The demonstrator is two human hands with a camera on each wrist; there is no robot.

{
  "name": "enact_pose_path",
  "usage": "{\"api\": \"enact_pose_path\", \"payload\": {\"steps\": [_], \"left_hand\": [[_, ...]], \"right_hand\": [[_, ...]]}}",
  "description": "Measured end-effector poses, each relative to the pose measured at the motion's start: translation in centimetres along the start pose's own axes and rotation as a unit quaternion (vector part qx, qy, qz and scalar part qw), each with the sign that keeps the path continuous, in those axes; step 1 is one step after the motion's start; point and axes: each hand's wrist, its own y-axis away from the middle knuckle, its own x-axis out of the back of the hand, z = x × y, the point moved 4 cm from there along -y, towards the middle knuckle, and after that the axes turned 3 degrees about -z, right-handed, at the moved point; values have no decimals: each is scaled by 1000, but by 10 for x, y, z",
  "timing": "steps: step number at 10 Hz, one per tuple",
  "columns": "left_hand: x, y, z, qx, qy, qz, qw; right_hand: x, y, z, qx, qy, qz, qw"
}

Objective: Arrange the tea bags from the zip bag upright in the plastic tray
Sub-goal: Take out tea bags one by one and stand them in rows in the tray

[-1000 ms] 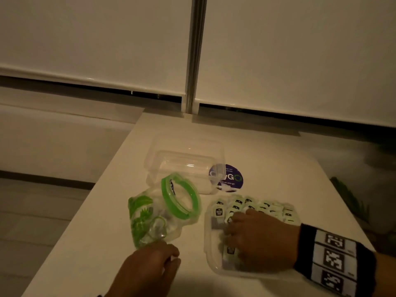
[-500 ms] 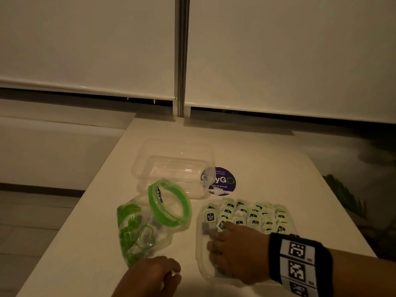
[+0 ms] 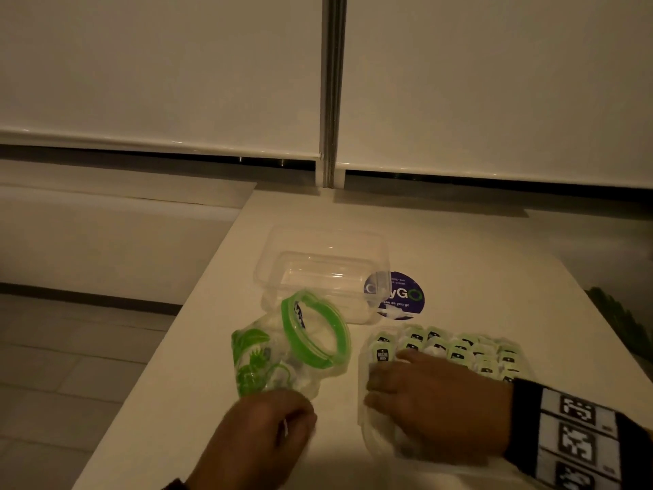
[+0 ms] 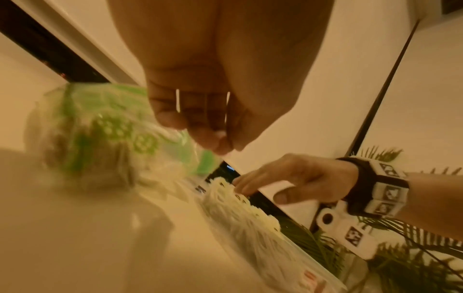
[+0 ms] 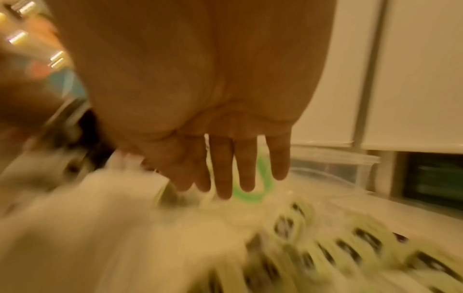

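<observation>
Clear glossy plastic tray (image 3: pixel 364 412)

You're likely in an office: white desk (image 3: pixel 441 242), roller blinds (image 3: pixel 159 72), "clean as you go" sticker (image 3: pixel 403 297).

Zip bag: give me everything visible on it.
The zip bag is clear, crinkled soft plastic with green leaf print and a green zip rim. Its mouth gapes open in a ring, tilted up toward the right. It lies slumped on the table, left of the tray. The left hand is at its near end; contents unclear.
</observation>
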Motion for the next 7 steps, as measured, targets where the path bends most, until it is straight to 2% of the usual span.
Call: {"api": "enact_pose_path", "payload": {"steps": [1, 2, 3, 5, 6, 7], "left_hand": [[38, -4, -16, 21, 63, 166, 984], [51, -20, -54, 186, 154, 179, 954], [40, -31, -76, 290, 288, 126, 904], [28, -40, -85, 282, 294, 112, 906], [26, -39, -86, 267, 310, 108, 906], [26, -38, -86, 247, 320, 112, 908]], "right_hand": [[45, -12, 13, -86, -181, 148, 969], [60, -45, 28, -143, -268, 160, 939], [54, -79, 24, -157, -291, 80, 940], [39, -121, 19, -171, -312, -29, 934], [32, -130, 17, -175, -274, -59, 944], [30, -133, 11, -168, -253, -61, 951]]}}
